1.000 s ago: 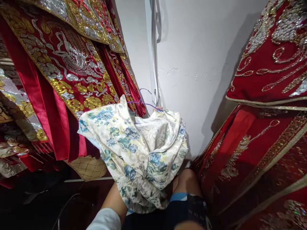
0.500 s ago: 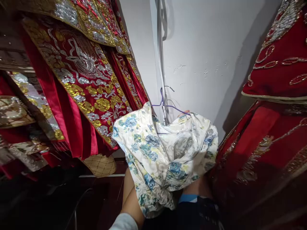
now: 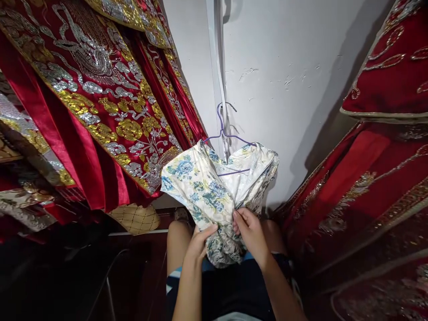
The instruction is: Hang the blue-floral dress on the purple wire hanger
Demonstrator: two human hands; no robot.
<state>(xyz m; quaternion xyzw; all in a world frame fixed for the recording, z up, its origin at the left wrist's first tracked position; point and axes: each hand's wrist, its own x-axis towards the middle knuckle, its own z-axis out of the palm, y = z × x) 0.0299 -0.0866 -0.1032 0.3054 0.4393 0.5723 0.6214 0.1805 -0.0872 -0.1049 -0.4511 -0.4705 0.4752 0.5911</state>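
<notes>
A white garment with blue and yellow flowers (image 3: 207,183) hangs on a purple hanger (image 3: 245,141) in front of me. The hanger's hook is up by a narrow white strip on the wall. My left hand (image 3: 199,243) grips the garment's lower left side, thumb on the front and fingers hidden behind the cloth. With bent fingers, my right hand (image 3: 248,225) pinches the fabric at the bottom of the V-shaped neckline. Below both hands the lower part of the garment bunches up over my lap.
Red robes with gold and silver embroidery (image 3: 127,120) hang at the left. More red beaded garments (image 3: 347,178) hang close on the right. Behind stands a white wall (image 3: 277,58) with scuffs and a vertical strip (image 3: 217,58). A quilted beige piece (image 3: 135,218) hangs low at left.
My right hand has come from behind the garment's shoulder to the front of its neckline. My left hand, formerly hidden beneath the cloth, now shows at its side. The garment hangs straighter.
</notes>
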